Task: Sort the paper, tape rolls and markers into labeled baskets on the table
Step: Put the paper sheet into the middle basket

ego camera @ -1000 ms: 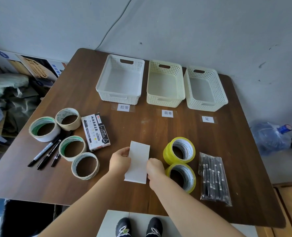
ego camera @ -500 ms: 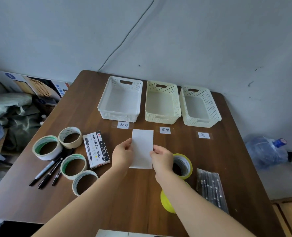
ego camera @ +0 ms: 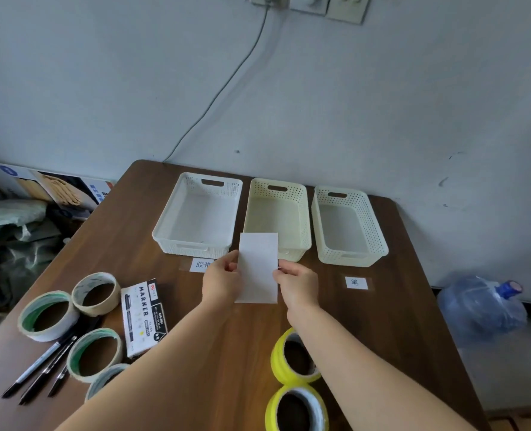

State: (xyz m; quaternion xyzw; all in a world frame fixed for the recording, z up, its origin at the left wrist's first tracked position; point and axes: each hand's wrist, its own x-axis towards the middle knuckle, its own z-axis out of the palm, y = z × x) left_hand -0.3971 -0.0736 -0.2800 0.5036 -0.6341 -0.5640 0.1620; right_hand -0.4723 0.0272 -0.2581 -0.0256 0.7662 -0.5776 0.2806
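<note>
Paper [ego camera: 259,269] edges — left hand [ego camera: 221,283], right hand [ego camera: 298,285]

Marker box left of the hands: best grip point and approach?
Take the marker box from above, pinching its two long edges about mid-length. It lies flat, face up, so only the narrow sides offer purchase. The beige tape roll crowds its far-left corner and the green-cored roll its near-left, so mid-length likely leaves most finger room.

1. The left hand [ego camera: 222,283] is bare, and so is the wrist behind it.
2. The right hand [ego camera: 297,283] is bare too, its wrist uncovered.
3. Both forearms [ego camera: 367,368] are bare right down to the edge of view; anything worn higher up is out of sight.
</note>
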